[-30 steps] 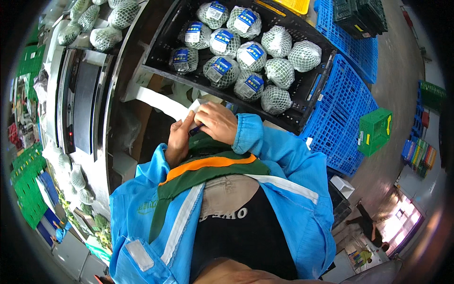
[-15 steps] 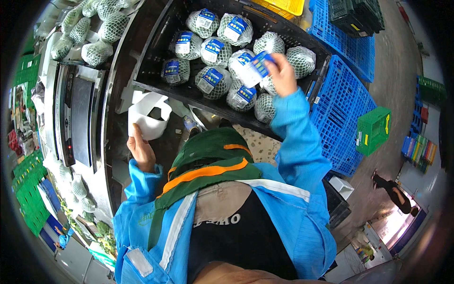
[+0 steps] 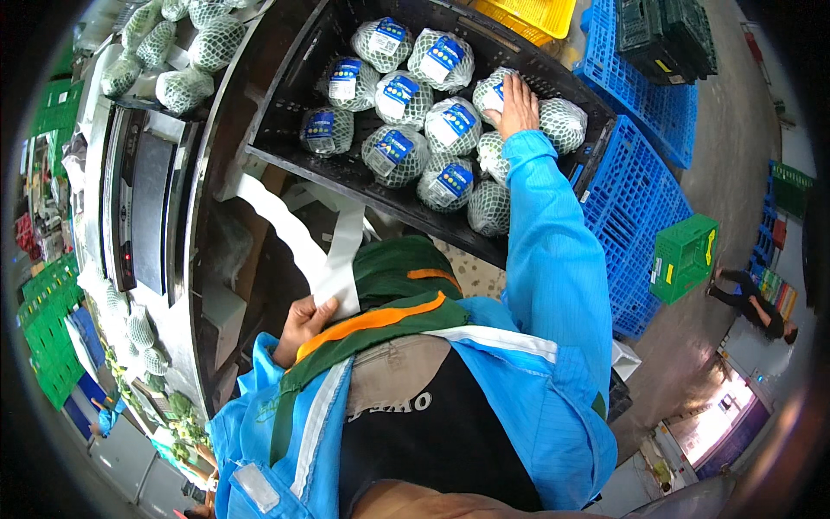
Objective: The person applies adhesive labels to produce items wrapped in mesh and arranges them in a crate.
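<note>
One blue label (image 3: 495,97), aloft a moment ago, now sits on a netted item (image 3: 486,83) inside the black crate (image 3: 346,178). I see the right hand (image 3: 519,108) flat over it, fingers ungripped; below the crate, the left hand (image 3: 304,323) pinches white strip (image 3: 343,270). Nearby netted neighbours (image 3: 564,127) look unlabelled.

A: Where's the crate (image 3: 346,193)?
B: Far middle, netted produce (image 3: 405,99) in it, right hand (image 3: 520,105) on a piece toward its right.
A: And the left hand (image 3: 303,327)?
B: Nearer and left, at the near part of a strip (image 3: 337,285).
A: Further out?
B: Tabletop (image 3: 184,346) on the left, pallet (image 3: 635,225) right of the crate, basket (image 3: 683,259) right of that.
</note>
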Demonstrator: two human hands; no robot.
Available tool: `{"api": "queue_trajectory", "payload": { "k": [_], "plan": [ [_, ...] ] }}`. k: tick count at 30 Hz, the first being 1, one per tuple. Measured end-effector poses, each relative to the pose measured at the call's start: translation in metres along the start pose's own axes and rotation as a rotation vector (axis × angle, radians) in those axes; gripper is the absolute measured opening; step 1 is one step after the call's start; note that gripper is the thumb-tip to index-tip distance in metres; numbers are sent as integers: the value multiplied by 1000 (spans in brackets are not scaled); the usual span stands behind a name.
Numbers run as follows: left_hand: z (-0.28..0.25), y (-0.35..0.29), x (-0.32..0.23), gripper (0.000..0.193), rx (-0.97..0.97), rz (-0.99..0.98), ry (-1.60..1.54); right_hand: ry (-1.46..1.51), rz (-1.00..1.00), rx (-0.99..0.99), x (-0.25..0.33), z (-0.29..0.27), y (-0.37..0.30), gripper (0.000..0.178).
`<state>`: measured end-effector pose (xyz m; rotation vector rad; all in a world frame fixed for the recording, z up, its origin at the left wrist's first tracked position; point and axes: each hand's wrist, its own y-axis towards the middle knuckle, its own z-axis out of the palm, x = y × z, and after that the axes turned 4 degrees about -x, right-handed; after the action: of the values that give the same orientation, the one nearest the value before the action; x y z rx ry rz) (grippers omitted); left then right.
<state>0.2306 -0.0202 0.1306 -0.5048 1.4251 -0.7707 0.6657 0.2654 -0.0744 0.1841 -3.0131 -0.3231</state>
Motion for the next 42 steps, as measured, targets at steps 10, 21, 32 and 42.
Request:
{"api": "queue_trajectory", "payload": {
  "k": [10,21,32,42],
  "plan": [
    [8,77,6,30,-313,71,-448,1157,-522,347,239,-158,-92,28],
    [-36,92,19,29,-296,209,-477,1382,-394,109,246,-172,-133,12],
    [-17,26,-39,52,170,-107,-681,470,423,-71,0,-55,-89,28],
    [-19,9,-8,29,192,-28,10,138,78,236,6,-8,-109,84]
  ]
}}
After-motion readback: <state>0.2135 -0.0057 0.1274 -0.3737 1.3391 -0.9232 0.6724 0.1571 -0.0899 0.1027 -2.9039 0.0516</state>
